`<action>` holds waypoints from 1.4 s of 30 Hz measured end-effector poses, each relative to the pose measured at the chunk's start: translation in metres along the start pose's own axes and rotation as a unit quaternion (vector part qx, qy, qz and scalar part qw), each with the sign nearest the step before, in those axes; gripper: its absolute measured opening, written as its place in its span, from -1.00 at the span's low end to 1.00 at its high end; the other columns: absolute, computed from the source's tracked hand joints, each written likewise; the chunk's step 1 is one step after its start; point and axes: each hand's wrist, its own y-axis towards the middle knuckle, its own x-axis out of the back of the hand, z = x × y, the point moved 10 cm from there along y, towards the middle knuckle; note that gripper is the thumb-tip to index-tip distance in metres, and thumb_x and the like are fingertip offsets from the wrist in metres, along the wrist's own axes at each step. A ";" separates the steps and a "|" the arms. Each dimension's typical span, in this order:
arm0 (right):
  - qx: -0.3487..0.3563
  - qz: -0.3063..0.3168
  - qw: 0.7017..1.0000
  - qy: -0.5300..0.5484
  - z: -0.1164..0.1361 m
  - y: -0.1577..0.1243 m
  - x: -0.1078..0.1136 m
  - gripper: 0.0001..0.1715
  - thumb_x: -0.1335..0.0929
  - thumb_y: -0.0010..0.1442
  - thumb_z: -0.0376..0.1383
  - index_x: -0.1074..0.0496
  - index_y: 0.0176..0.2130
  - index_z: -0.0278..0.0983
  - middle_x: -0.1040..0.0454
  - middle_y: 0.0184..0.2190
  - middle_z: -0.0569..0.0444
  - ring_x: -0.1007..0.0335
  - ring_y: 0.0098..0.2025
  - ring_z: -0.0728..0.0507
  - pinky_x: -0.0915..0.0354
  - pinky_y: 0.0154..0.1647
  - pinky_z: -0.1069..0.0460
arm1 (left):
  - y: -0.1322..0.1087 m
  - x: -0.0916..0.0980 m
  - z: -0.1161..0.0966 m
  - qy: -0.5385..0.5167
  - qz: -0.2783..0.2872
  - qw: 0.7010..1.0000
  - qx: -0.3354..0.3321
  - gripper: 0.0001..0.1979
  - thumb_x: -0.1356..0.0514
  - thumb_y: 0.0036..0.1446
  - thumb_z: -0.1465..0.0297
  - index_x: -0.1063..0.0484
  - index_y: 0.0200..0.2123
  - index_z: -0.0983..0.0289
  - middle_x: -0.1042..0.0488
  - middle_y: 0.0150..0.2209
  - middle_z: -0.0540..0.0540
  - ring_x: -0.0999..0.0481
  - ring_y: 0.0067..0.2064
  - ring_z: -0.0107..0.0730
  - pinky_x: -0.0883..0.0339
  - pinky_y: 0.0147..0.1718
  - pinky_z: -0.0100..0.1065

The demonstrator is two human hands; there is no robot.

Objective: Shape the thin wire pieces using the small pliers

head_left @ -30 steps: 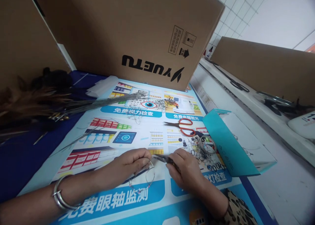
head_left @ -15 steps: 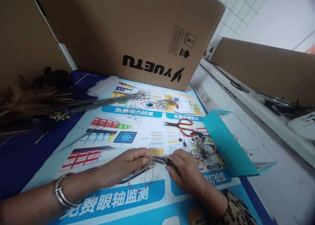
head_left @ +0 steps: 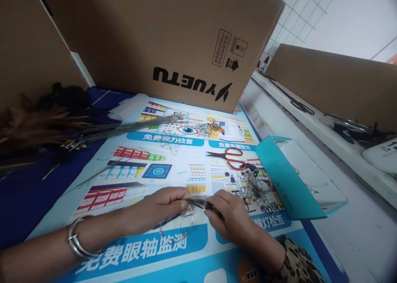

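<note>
My left hand, below a wrist with silver bangles, pinches a thin wire piece whose beaded loops hang beneath the fingers. My right hand is wrapped round the handles of dark pliers. The plier tips meet the wire at my left fingertips; the exact contact is too small to make out. Beyond my right hand lie red-handled scissors and a tangled heap of wire pieces and small rings.
A turquoise open box stands at the right. Thin metal wires and brown feathers lie at the left. A large cardboard box rises at the back, with a white ledge to its right.
The pliers and my right hand have moved slightly left, so the tips now reach to my left fingertips. The hanging wire loop has shifted a little.
</note>
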 end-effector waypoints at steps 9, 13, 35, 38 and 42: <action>-0.053 -0.002 0.995 0.086 -0.005 -0.001 -0.003 -0.84 -0.21 0.20 -0.28 -0.30 -0.35 -0.28 -0.33 -0.40 0.04 -0.26 -0.35 -0.07 -0.11 -0.37 0.08 | 0.004 0.005 0.003 -0.040 -0.024 0.999 -0.013 -0.73 -0.05 0.15 0.20 -0.28 -0.43 0.30 -0.20 -0.54 -0.08 -0.13 -0.51 -0.52 -0.02 -0.54 -0.48; -0.071 -0.014 0.989 0.130 -0.007 -0.001 -0.002 -0.86 -0.21 0.19 -0.30 -0.28 -0.39 -0.28 -0.30 -0.45 0.08 -0.23 -0.38 -0.05 -0.10 -0.39 0.10 | 0.004 0.006 0.005 -0.068 -0.036 0.997 -0.012 -0.75 -0.06 0.16 0.22 -0.29 -0.39 0.31 -0.23 -0.55 -0.08 -0.15 -0.51 -0.52 -0.02 -0.53 -0.46; -0.187 0.039 0.936 0.296 -0.012 -0.007 -0.011 -0.71 -0.20 0.21 -0.25 -0.20 -0.52 -0.29 -0.17 -0.58 0.21 -0.11 -0.48 0.05 0.00 -0.49 0.15 | 0.005 0.009 0.008 -0.157 -0.043 0.986 -0.037 -0.80 -0.09 0.17 0.29 -0.37 -0.34 0.32 -0.32 -0.58 -0.07 -0.24 -0.49 -0.52 -0.09 -0.43 -0.45; -0.188 0.038 0.936 0.294 -0.011 -0.007 -0.011 -0.71 -0.20 0.21 -0.25 -0.19 -0.52 -0.28 -0.16 -0.58 0.22 -0.10 -0.48 0.05 0.00 -0.49 0.15 | 0.003 0.007 0.006 -0.165 -0.038 0.985 -0.042 -0.81 -0.09 0.17 0.29 -0.35 -0.35 0.31 -0.32 -0.58 -0.07 -0.24 -0.48 -0.52 -0.10 -0.42 -0.45; -0.180 0.039 0.946 0.267 -0.008 -0.008 -0.012 -0.71 -0.20 0.22 -0.25 -0.19 -0.51 -0.28 -0.18 -0.58 0.21 -0.11 -0.48 0.04 0.00 -0.49 0.14 | 0.001 0.006 0.003 -0.160 -0.040 0.986 -0.038 -0.83 -0.10 0.16 0.31 -0.34 -0.37 0.30 -0.31 -0.58 -0.08 -0.24 -0.48 -0.52 -0.10 -0.42 -0.45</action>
